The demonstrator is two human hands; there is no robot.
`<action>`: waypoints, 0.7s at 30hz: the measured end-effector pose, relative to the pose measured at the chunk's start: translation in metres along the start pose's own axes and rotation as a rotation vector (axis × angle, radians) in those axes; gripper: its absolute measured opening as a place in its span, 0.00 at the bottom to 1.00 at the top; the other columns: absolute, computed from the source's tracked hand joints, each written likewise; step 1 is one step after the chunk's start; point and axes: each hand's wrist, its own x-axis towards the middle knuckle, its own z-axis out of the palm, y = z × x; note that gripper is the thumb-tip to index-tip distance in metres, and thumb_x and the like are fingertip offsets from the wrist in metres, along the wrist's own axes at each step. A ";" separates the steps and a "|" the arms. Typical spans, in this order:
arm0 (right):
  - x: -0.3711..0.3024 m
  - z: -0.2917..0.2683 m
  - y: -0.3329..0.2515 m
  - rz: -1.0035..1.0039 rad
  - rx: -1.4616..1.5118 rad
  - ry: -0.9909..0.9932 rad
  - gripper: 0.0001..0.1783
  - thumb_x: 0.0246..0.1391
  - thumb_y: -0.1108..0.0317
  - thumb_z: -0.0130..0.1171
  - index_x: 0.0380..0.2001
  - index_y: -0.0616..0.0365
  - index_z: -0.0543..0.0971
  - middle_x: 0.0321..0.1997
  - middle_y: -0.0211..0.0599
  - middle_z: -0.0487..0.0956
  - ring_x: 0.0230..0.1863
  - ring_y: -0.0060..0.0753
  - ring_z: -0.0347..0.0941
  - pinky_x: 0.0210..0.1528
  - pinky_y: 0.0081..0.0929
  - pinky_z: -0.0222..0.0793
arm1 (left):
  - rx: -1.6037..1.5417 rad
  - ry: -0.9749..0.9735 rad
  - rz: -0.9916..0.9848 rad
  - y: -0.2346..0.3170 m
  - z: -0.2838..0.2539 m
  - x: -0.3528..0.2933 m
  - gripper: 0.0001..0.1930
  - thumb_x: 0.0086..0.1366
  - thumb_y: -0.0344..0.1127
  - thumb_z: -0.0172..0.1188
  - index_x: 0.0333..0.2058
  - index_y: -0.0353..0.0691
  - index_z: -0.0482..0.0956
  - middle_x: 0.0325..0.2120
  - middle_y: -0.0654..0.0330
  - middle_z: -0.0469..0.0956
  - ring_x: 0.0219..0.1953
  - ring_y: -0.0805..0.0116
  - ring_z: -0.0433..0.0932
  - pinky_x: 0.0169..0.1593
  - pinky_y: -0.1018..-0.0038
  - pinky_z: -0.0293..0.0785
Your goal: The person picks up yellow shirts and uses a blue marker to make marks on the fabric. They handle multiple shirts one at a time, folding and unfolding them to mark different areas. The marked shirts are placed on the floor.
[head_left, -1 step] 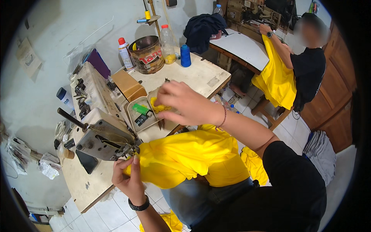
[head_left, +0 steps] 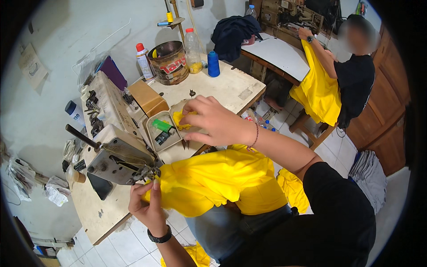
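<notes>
My left hand (head_left: 150,205) pinches the edge of a yellow garment (head_left: 200,182) between thumb and fingers, close under the needle end of a sewing machine (head_left: 122,158). The cloth spreads from there across my lap. My right hand (head_left: 213,120) hovers over a pale tray (head_left: 153,142), fingers bent and apart from the thumb, with nothing visible between them. Small yellow pieces (head_left: 180,119), too blurred to name surely, lie in the tray's right part beside those fingers. The left part holds a green plastic piece (head_left: 161,125) and small black parts (head_left: 162,137).
Behind the tray stand a cardboard box (head_left: 149,98), a spray can (head_left: 144,62), a rusty tin (head_left: 170,64), a plastic bottle (head_left: 192,51) and a blue thread cone (head_left: 213,64). A phone (head_left: 100,186) lies left of the machine. Another person (head_left: 356,75) handles yellow cloth at a second table (head_left: 280,58).
My right hand has shifted very slightly to the right and toward me over the tray. The left hand and the garment stay where they were.
</notes>
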 end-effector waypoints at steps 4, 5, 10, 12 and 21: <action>-0.019 0.030 0.018 -0.049 -0.260 -0.058 0.12 0.58 0.58 0.66 0.39 0.53 0.83 0.52 0.39 0.75 0.62 0.44 0.67 0.61 0.42 0.62 | -0.268 0.084 -0.124 0.010 0.007 0.000 0.06 0.68 0.24 0.64 0.42 0.33 0.80 0.37 0.62 0.77 0.39 0.74 0.75 0.48 0.76 0.71; -0.019 0.031 0.018 -0.087 -0.297 -0.038 0.11 0.57 0.58 0.66 0.38 0.53 0.83 0.52 0.39 0.75 0.61 0.44 0.67 0.60 0.42 0.62 | -0.338 0.118 -0.167 0.013 0.007 -0.001 0.06 0.69 0.25 0.63 0.43 0.32 0.79 0.39 0.62 0.78 0.40 0.74 0.76 0.48 0.76 0.71; -0.022 0.026 -0.001 -0.074 -0.226 0.064 0.07 0.52 0.63 0.66 0.34 0.51 0.82 0.47 0.36 0.75 0.53 0.41 0.69 0.54 0.40 0.64 | -0.304 -0.115 -0.473 -0.005 -0.022 -0.003 0.09 0.75 0.33 0.59 0.44 0.32 0.79 0.40 0.60 0.81 0.40 0.75 0.77 0.48 0.77 0.72; -0.021 0.029 -0.024 -0.032 -0.077 0.066 0.06 0.53 0.65 0.65 0.35 0.51 0.81 0.44 0.34 0.75 0.51 0.41 0.70 0.54 0.40 0.64 | -0.315 -0.161 -0.462 -0.007 -0.025 -0.004 0.10 0.75 0.35 0.60 0.43 0.32 0.79 0.37 0.61 0.83 0.38 0.75 0.78 0.48 0.78 0.72; -0.008 0.054 -0.092 -0.011 0.183 0.155 0.12 0.51 0.76 0.70 0.40 0.61 0.81 0.40 0.37 0.80 0.42 0.42 0.74 0.47 0.37 0.72 | -0.523 0.034 -0.430 0.008 -0.013 -0.015 0.08 0.75 0.33 0.59 0.40 0.32 0.79 0.36 0.60 0.83 0.37 0.76 0.78 0.45 0.78 0.73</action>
